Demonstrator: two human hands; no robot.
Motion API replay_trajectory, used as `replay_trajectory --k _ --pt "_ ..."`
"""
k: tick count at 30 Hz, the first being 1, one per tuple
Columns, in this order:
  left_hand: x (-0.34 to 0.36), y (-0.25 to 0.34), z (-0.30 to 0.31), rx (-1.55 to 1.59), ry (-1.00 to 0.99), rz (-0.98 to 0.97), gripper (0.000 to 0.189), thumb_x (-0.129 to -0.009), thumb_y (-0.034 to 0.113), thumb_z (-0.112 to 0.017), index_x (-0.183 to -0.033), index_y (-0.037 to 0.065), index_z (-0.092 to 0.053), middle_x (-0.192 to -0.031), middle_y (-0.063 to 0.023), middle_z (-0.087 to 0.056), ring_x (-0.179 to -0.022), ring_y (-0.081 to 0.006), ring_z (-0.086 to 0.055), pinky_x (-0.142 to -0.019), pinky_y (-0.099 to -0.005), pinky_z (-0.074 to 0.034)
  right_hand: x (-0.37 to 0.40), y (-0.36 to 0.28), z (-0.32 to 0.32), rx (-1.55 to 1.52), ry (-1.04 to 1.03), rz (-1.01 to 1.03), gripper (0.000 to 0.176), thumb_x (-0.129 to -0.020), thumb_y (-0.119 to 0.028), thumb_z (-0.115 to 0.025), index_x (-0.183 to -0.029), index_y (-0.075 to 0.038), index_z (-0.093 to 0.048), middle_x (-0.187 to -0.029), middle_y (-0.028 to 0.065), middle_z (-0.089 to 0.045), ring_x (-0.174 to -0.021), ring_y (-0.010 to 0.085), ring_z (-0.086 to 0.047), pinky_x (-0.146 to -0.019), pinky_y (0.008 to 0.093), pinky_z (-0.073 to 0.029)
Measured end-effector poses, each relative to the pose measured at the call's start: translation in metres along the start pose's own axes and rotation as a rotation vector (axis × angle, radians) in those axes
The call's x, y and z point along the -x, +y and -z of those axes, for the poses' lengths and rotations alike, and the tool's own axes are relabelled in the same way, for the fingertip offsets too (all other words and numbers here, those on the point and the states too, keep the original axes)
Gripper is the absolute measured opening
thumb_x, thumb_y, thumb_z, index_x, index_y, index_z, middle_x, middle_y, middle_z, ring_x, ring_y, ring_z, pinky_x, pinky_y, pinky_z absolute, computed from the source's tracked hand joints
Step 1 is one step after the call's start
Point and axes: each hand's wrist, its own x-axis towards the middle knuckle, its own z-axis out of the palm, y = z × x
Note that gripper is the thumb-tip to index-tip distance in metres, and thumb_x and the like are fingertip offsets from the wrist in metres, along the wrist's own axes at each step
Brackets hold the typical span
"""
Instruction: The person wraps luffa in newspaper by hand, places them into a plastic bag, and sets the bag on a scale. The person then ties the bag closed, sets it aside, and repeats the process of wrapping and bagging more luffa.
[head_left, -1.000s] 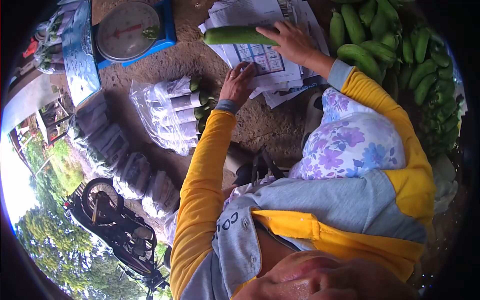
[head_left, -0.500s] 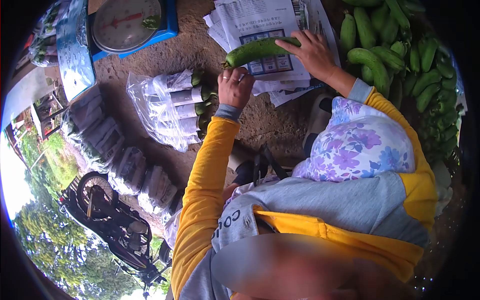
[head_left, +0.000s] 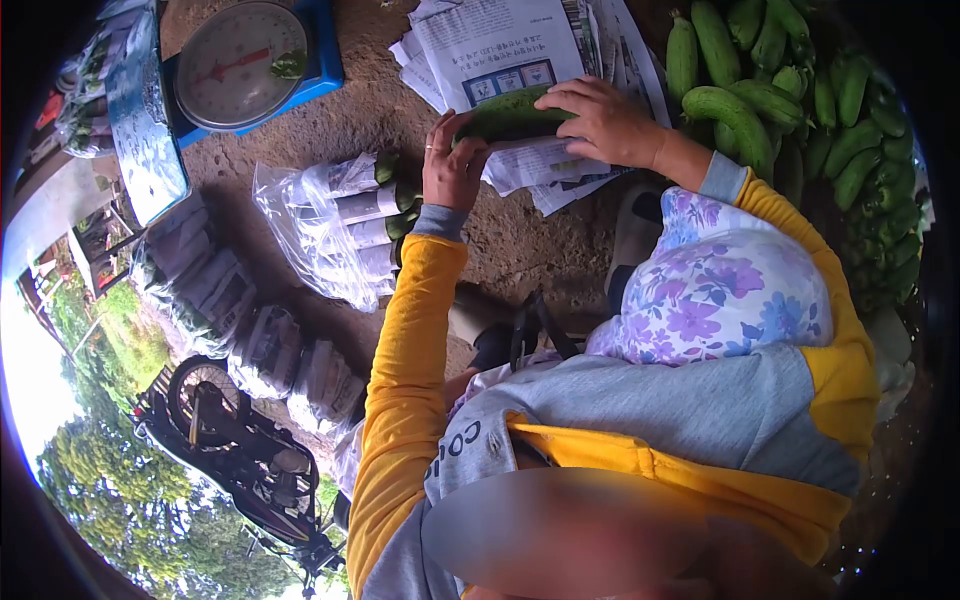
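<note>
A long green gourd (head_left: 515, 115) lies crosswise over a stack of printed paper sheets (head_left: 490, 35) at the top centre. My left hand (head_left: 455, 165) grips its left end, with the fingers curled over it. My right hand (head_left: 605, 122) holds the other end, its thumb and fingers bent round the gourd. Left of my left hand, several paper-wrapped gourds (head_left: 365, 205) lie partly inside a clear plastic bag (head_left: 295, 225).
A blue scale (head_left: 245, 65) with a round dial stands at the upper left. Unwrapped green gourds (head_left: 735, 115) are heaped at the right. Bagged bundles (head_left: 265, 350) line the left side, near a motorcycle (head_left: 245, 450). A floral cloth bundle (head_left: 725, 280) rests by my right arm.
My left hand has moved up and now wraps over the gourd's left end. My right hand has shifted slightly left and down, curling more around it. The view has shifted slightly.
</note>
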Motion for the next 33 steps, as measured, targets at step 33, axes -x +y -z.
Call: replay_trajectory --k 33 --pt "-0.043 0.002 0.001 -0.207 0.483 0.174 0.038 -0.071 0.022 -0.075 -0.095 0.005 -0.052 -0.098 -0.0131 -0.055 -0.093 -0.0298 -0.051 -0.085 -0.0395 -0.040 -0.038 0.002 -0.051 0.262 0.219 -0.104 0.033 -0.074 -0.010 -0.059 -0.106 -0.008 -0.050 -0.112 0.0059 -0.049 -0.104 0.0244 -0.049 -0.089 0.0379 -0.041"
